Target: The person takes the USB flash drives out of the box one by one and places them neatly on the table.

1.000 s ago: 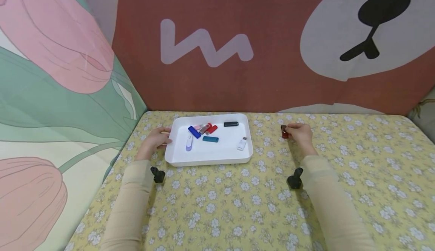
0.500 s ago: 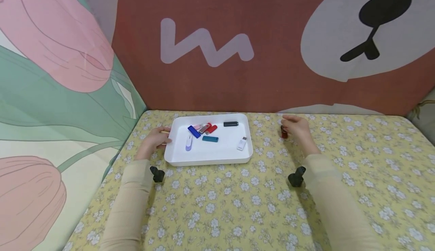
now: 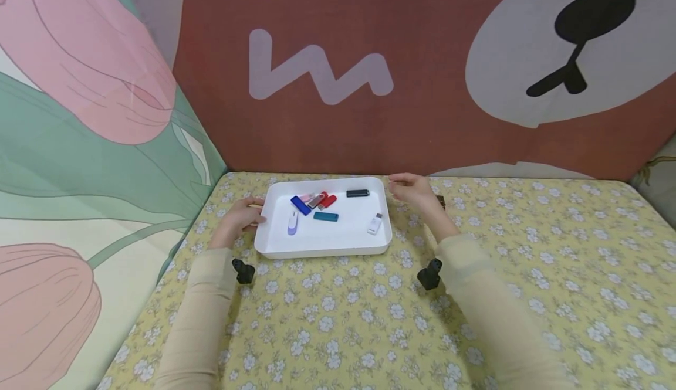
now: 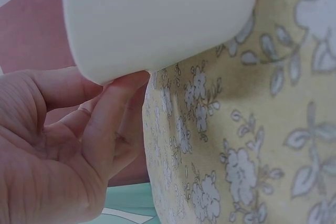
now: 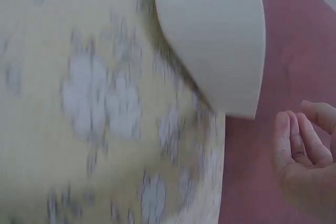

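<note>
My left hand point(image 3: 240, 220) touches the left wall of a white tray point(image 3: 322, 254) from outside, its fingertips against the wall in the left wrist view. Beside the tray's back right corner hovers my right hand point(image 3: 414, 190), fingers loosely bent and nothing visible between them. Several USB flash drives lie in the tray: a blue one point(image 3: 300, 205), a teal one point(image 3: 325, 217), a black one point(image 3: 358, 193), a white one point(image 3: 375, 224), a lavender one point(image 3: 293, 223), and a few red and pink ones clustered together. A dark red flash drive point(image 3: 440, 201) on the cloth is partly hidden behind my right wrist.
A yellow floral cloth point(image 3: 338, 319) covers the table. At the back edge stands a reddish-brown printed backdrop point(image 3: 338, 132), and a flower-printed one point(image 3: 105, 173) borders the left. Black wrist mounts point(image 3: 430, 274) stick out inward from both sleeves.
My right hand has let go of the dark red flash drive on the cloth and moved left to the tray's back right corner. The left hand stays against the tray.
</note>
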### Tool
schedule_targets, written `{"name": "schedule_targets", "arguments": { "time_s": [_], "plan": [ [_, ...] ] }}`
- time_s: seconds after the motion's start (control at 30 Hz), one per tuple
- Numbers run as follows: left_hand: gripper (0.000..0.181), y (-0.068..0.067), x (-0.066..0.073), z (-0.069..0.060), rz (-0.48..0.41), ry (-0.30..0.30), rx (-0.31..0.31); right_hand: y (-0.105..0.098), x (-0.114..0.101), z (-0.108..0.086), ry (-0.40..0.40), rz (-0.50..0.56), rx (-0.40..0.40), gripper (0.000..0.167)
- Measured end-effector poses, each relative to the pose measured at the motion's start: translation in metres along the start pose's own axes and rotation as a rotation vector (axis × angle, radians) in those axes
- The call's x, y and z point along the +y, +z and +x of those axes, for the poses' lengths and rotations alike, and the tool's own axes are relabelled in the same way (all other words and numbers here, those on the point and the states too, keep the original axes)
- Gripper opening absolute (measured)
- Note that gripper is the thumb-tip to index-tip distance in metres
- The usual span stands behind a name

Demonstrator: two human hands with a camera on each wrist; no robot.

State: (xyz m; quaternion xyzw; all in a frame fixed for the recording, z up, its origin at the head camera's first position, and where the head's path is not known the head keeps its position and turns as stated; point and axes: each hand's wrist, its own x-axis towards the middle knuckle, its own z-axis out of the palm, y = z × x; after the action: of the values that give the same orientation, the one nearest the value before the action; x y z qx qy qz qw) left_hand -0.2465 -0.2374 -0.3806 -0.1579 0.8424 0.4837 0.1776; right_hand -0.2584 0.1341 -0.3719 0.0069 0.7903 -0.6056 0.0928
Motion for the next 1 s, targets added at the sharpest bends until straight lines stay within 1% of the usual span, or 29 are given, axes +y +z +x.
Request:
{"name": "schedule_targets", "arguments": {
  "time_s": [0.13,0.27,0.37,0.5,0.53,0.67,0.73,0.9,1.0],
  "plan": [
    [0.052,-0.001,0.0,-0.003,-0.008,0.026,-0.006,0.021,-0.005,0.004,-0.004,-0.03,-0.017,0.04],
    [0.053,-0.001,0.0,-0.005,-0.008,0.052,-0.01,0.041,-0.007,0.006,0.008,-0.024,-0.043,0.038],
    [0.055,-0.002,0.0,-0.006,-0.01,0.057,-0.009,0.055,-0.007,0.006,0.007,-0.037,-0.061,0.037],
    [0.055,-0.004,-0.002,-0.004,-0.011,0.061,-0.007,0.072,-0.007,0.007,0.011,-0.09,-0.058,0.034],
    [0.055,-0.004,-0.002,-0.003,-0.012,0.062,-0.008,0.075,-0.006,0.008,0.02,-0.1,-0.058,0.034],
    [0.055,-0.005,-0.002,-0.001,-0.02,0.058,-0.011,0.087,-0.003,0.009,0.013,-0.123,-0.07,0.034],
    [0.055,-0.005,-0.002,-0.001,-0.023,0.056,-0.008,0.091,0.0,0.009,-0.003,-0.125,-0.073,0.033],
    [0.055,-0.004,0.001,-0.001,-0.022,0.047,0.003,0.1,0.005,0.008,-0.034,-0.116,-0.061,0.032],
    [0.055,-0.004,0.002,-0.001,-0.016,0.042,0.007,0.103,0.008,0.01,-0.024,-0.118,-0.051,0.032]
  ]
}}
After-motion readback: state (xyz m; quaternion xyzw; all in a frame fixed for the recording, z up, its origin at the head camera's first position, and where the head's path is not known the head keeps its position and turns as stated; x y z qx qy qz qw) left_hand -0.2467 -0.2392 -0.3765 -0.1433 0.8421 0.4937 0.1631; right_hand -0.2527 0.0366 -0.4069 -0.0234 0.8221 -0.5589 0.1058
